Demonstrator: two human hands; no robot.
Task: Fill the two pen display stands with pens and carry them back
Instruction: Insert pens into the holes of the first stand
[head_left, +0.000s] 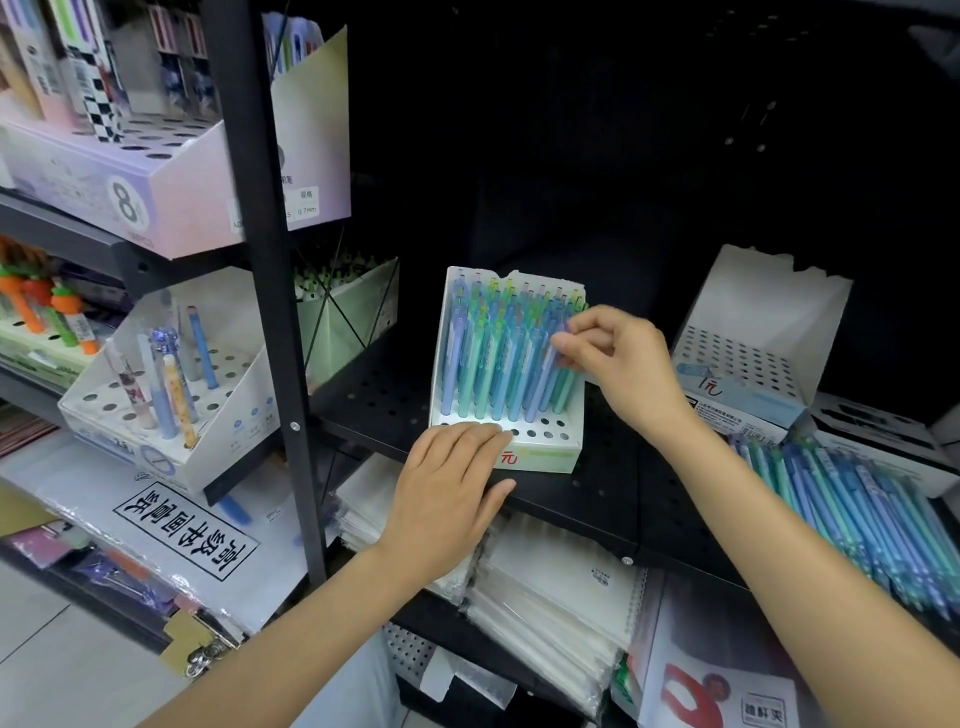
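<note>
The left hand (449, 488) lies flat-fingered on the front lip of the nearly full pen stand (540, 457) on the shelf (613, 499). The stand is likely light, flimsy card: grip the base. The right hand (618, 364) pinches a pen (545, 379) in the stand's right rows.

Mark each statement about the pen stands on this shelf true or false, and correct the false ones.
1. The nearer pen stand has open holes in its front row. True.
2. The right hand pinches a pen in that stand. True.
3. The left hand holds a bundle of pens. False: it rests on the stand's front edge, holding no pens.
4. The second stand at the right is full of pens. False: its holes show no pens.
5. Loose blue and green pens lie on the black shelf at the right. True.
</note>
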